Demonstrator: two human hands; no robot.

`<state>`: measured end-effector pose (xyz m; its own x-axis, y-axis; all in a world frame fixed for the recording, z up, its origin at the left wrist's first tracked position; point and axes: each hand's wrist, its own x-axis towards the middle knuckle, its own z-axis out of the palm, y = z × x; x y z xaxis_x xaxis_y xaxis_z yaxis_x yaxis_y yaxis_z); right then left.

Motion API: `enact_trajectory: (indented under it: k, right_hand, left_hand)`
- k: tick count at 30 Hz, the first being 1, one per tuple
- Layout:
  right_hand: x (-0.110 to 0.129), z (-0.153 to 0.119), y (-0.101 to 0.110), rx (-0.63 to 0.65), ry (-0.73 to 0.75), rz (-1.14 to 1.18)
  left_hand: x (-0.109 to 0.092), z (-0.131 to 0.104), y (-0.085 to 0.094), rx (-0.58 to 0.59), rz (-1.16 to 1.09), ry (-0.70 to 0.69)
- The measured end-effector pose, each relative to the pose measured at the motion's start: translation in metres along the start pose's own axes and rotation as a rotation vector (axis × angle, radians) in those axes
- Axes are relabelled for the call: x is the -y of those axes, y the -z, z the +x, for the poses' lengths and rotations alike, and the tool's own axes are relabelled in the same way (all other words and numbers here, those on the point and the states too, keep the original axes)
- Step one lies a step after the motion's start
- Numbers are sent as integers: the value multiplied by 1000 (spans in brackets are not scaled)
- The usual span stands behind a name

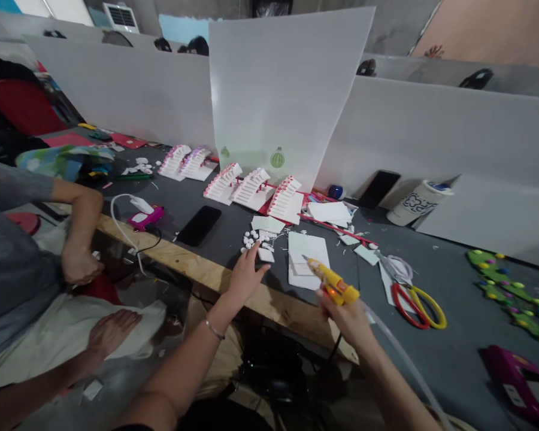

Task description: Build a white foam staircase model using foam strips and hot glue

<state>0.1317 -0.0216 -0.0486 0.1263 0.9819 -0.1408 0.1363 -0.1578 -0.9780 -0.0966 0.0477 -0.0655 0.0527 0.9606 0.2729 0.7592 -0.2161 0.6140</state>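
Observation:
My right hand is wrapped round a yellow glue gun, its nozzle over a stack of white card pieces. A small light on the gun glows orange. My left hand reaches to the table with its index finger stretched out and thumb apart. Its fingertips are at a cluster of small white balls and beside a small white square. Whether a fingertip touches a ball I cannot tell. Behind them stand several white stepped models with red dots, one of them a stair-like model.
Red-and-yellow-handled scissors lie to the right, near green dotted cutouts. A black phone lies left of the balls. A white cup leans at the back. A co-worker's hand rests at left. A tall white board stands behind.

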Motion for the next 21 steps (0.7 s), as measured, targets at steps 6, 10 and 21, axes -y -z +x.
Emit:
enact_trajectory:
  k: [6, 10, 21]
  right_hand:
    - [8, 15, 25, -82, -98, 211]
    - [8, 16, 29, -88, -133, 232]
    - [9, 19, 32, -80, -146, 255]
  left_hand:
    - [-25, 5, 3, -167, 211, -179]
    - [-50, 20, -14, 71, 204, -215]
    - [-57, 38, -37, 317, 157, -150]
